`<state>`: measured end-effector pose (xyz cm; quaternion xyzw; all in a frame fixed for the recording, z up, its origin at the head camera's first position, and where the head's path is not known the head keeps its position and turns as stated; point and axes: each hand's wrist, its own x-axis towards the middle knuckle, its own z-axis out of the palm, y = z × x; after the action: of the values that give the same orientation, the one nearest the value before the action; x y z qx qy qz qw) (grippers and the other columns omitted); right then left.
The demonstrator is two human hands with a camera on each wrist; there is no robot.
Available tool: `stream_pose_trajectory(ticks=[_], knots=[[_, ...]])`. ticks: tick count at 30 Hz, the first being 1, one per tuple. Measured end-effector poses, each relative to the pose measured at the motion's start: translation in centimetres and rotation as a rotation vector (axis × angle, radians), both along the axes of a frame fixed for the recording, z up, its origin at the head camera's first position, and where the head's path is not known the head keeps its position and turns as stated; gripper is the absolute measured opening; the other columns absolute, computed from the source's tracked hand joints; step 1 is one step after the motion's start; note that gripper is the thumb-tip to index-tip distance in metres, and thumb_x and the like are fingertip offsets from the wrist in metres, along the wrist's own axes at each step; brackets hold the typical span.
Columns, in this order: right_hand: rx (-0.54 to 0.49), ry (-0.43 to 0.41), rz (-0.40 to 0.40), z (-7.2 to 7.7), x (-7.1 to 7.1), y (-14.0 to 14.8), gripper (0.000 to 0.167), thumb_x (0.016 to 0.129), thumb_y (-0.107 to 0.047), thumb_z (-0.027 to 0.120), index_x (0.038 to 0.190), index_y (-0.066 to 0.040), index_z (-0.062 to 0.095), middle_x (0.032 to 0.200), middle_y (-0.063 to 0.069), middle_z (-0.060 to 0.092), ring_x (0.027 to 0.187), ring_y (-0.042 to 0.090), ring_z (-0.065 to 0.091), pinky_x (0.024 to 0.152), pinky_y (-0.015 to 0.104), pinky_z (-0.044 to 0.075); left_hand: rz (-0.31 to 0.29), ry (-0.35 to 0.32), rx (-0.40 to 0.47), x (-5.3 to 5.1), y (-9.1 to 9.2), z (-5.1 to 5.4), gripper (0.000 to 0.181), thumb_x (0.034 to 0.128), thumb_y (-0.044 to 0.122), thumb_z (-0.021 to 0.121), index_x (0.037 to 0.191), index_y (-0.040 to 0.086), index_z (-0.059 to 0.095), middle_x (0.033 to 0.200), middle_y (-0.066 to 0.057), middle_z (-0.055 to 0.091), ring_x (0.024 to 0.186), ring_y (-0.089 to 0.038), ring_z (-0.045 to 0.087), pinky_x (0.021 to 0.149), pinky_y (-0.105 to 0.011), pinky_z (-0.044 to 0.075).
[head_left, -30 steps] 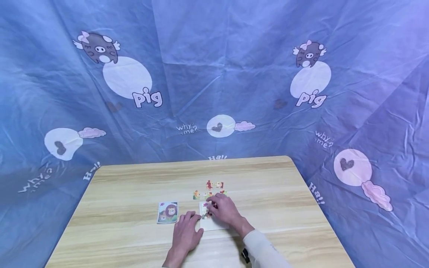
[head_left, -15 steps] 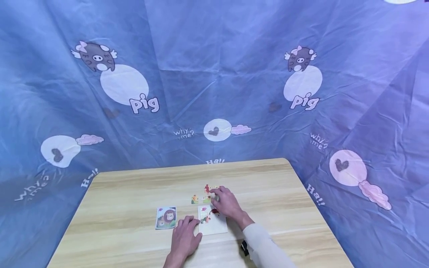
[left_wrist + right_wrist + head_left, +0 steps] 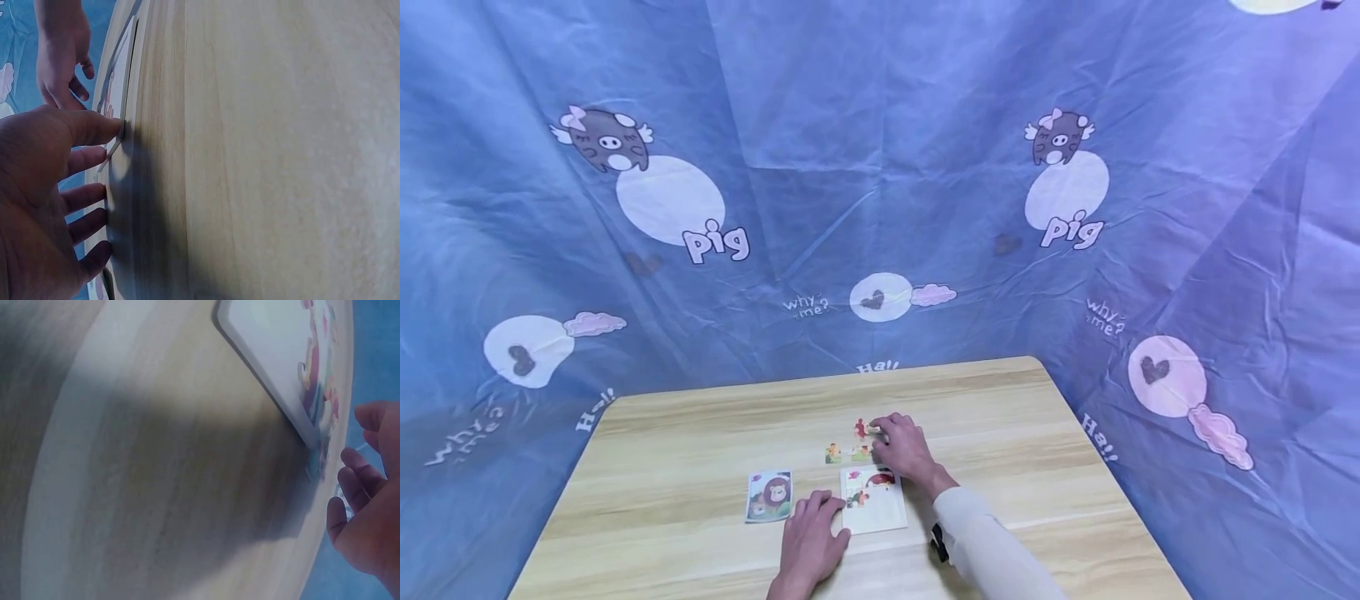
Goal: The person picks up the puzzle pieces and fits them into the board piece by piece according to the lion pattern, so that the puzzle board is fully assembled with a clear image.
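Observation:
In the head view my left hand (image 3: 811, 540) rests at the left side of a white puzzle board (image 3: 887, 518). Its thumb (image 3: 103, 128) touches the board's edge in the left wrist view, with the other fingers spread on the tabletop side. Puzzle pieces lie along the board's top and left, among them a dark red piece (image 3: 882, 479) and a green-orange piece (image 3: 856, 498). Beyond the board my right hand (image 3: 908, 450) reaches over loose pieces, its fingertips beside a red piece (image 3: 860, 428). Nothing shows between its fingers in the right wrist view; pieces beneath it are hidden.
A lion picture card (image 3: 768, 497) lies left of the board. An orange piece (image 3: 832, 453) and a green-yellow piece (image 3: 861, 452) lie just beyond the board on the wooden table (image 3: 685, 467). Blue printed cloth (image 3: 805, 208) hangs behind the table.
My right hand has moved from over the board to the loose pieces beyond it, uncovering the dark red piece at the board's top. My left hand stays by the board. The head view has shifted slightly.

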<state>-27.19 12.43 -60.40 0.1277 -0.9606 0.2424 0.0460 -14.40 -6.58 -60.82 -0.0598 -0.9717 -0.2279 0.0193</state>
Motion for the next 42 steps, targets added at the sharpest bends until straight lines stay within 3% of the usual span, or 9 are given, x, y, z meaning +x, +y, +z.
stream_pose_trajectory(ticks=[11, 18, 25, 33, 42], knots=[[0.021, -0.017, 0.009, 0.1, -1.0, -1.4, 0.036, 0.089, -0.026, 0.064, 0.124, -0.020, 0.063, 0.116, 0.002, 0.064, 0.104, 0.022, 0.055, 0.082, 0.041, 0.045, 0.017, 0.002, 0.002, 0.0, -0.5, -0.2, 0.035, 0.0740, 0.031, 0.072, 0.108, 0.020, 0.069, 0.120, -0.004, 0.059, 0.103, -0.026, 0.053, 0.077, -0.046, 0.046], [0.095, -0.024, 0.032, 0.5, -2.3, -2.1, 0.042, 0.089, -0.031, 0.065, 0.130, -0.021, 0.060, 0.123, 0.003, 0.063, 0.110, 0.024, 0.055, 0.085, 0.043, 0.046, 0.009, 0.025, 0.010, -0.3, -0.7, -0.3, 0.035, 0.0748, 0.029, 0.071, 0.109, 0.020, 0.069, 0.121, -0.004, 0.059, 0.104, -0.026, 0.053, 0.078, -0.045, 0.046], [0.124, -0.078, 0.049, 0.7, -3.2, -2.6, 0.046, 0.085, -0.036, 0.070, 0.128, -0.021, 0.061, 0.121, 0.005, 0.064, 0.107, 0.026, 0.055, 0.081, 0.044, 0.044, 0.000, 0.031, -0.003, -0.4, -0.7, -0.2, 0.034, 0.0746, 0.028, 0.070, 0.108, 0.020, 0.069, 0.120, -0.004, 0.060, 0.104, -0.026, 0.053, 0.078, -0.045, 0.046], [0.174, -0.092, 0.003, 0.3, -3.8, -2.7, 0.039, 0.081, -0.037, 0.074, 0.118, -0.026, 0.066, 0.112, 0.000, 0.065, 0.101, 0.023, 0.056, 0.080, 0.042, 0.045, -0.006, 0.046, 0.010, -0.4, -0.4, -0.2, 0.035, 0.0739, 0.029, 0.071, 0.108, 0.020, 0.069, 0.119, -0.005, 0.060, 0.103, -0.026, 0.054, 0.077, -0.045, 0.046], [0.124, -0.151, -0.016, 0.3, -3.9, -2.9, 0.047, 0.078, -0.034, 0.079, 0.120, -0.019, 0.065, 0.107, 0.002, 0.063, 0.104, 0.025, 0.055, 0.086, 0.046, 0.044, -0.003, 0.014, 0.014, -0.1, -0.3, -0.5, 0.035, 0.0753, 0.030, 0.071, 0.109, 0.020, 0.069, 0.121, -0.005, 0.059, 0.105, -0.026, 0.053, 0.078, -0.046, 0.046]])
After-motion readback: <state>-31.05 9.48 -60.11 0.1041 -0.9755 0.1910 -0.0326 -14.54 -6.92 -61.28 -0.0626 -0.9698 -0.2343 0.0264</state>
